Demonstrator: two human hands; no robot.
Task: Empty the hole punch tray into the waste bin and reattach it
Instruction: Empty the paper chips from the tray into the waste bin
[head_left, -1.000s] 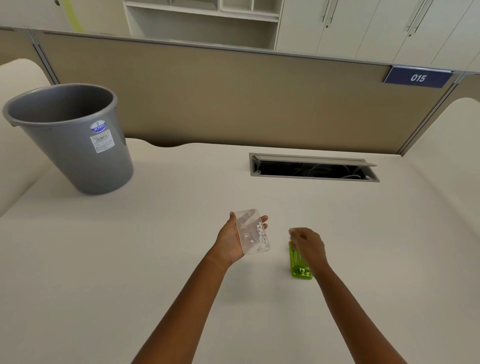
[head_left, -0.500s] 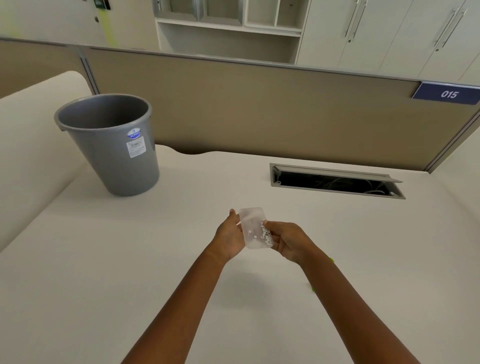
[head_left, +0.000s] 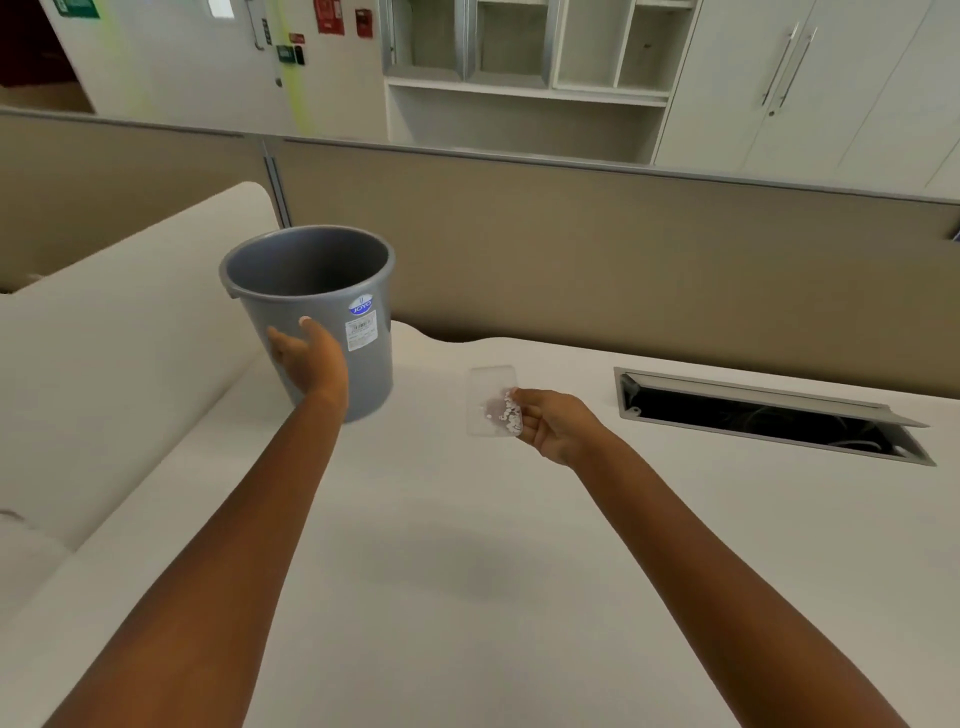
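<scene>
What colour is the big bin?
Grey, with a blue and white sticker; the waste bin shows clearly in the head view.

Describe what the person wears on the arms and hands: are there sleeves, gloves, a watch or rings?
Nothing shows. Both forearms are bare, with no sleeve in the frame. The left hand and the right hand have no glove, watch or visible ring. One left fingernail looks pale.

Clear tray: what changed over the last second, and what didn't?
The clear tray passed from the left hand to the right hand, which left the green punch, now out of view. The freed left hand reached out to the grey waste bin. Paper dots remain in the tray; the bin is unmoved.
</scene>
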